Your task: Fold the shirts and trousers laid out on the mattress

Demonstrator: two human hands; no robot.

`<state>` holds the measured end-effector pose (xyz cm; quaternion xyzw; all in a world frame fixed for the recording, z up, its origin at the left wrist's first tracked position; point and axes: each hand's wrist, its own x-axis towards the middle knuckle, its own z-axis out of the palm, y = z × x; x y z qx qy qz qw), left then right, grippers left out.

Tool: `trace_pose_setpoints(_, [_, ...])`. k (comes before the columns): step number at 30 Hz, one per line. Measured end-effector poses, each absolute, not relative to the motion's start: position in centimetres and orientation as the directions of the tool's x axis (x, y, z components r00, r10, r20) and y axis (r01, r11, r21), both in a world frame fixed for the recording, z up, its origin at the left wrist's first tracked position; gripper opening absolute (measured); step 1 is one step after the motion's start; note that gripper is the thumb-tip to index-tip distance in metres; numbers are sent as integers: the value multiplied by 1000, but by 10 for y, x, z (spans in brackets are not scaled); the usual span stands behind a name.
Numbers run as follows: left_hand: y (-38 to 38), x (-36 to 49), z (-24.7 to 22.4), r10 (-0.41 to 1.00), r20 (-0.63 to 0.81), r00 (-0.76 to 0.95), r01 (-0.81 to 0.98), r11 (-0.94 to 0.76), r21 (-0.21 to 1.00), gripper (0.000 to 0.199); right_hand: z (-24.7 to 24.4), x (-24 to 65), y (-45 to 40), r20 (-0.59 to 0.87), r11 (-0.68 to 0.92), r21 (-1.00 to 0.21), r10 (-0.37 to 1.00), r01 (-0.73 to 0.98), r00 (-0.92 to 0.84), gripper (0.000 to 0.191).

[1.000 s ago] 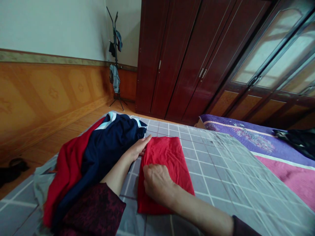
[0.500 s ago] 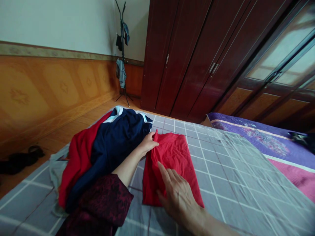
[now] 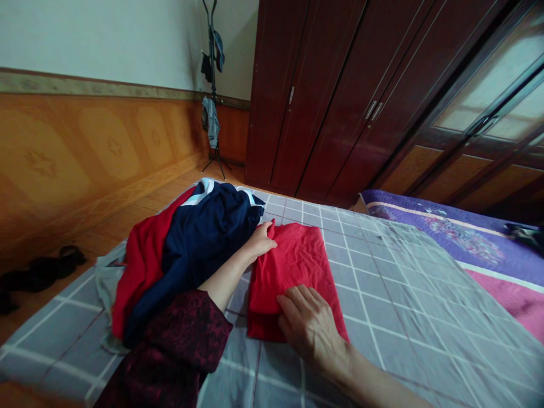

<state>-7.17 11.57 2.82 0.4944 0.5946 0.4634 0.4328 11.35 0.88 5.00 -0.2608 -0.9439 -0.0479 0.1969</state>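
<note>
A red garment (image 3: 297, 258), its kind unclear from the folds, lies as a roughly rectangular piece on the bed. At its far left corner my left hand (image 3: 260, 242) pinches the edge, a small tip of cloth standing up above the fingers. My right hand (image 3: 310, 326) rests on the near part of the garment, its fingers curled together with the tips at the cloth. What lies under that palm is hidden. To the left of my left arm is a loose heap of navy, white and red clothing (image 3: 199, 226).
The bed has a grey checked sheet (image 3: 382, 294). Beyond it stand a dark red wardrobe (image 3: 323, 96) and a coat rack (image 3: 213, 85) with clothes. A purple patterned cover (image 3: 425, 218) lies at the right. Black items (image 3: 42, 272) lie on the wooden floor at the left.
My right hand's fingers, stretched out before, have curled in on the red garment. My left hand keeps its pinch at the far left corner. The view has shifted slightly.
</note>
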Motion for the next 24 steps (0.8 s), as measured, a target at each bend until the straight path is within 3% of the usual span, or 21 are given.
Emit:
trace_pose_setpoints(7, [116,-81,28,993,-65,-101,181,83,980,68,38,132,0,319,884,-40,453,466,-832,17])
trace_pose_setpoints(12, [119,-83,28,980,-25,-199,224,70,972,62,36,128,-4,282,877,-83,476,473,-833,17])
trace_pose_setpoints(19, [122,-91,24,925,48,-377,391,112,913,46,31,129,-5,287,880,-74,468,468,-835,19])
trace_pose_setpoints(24, [115,-87,35,894,138,-427,537,128,834,55,29,128,-6,298,884,-60,459,464,-837,19])
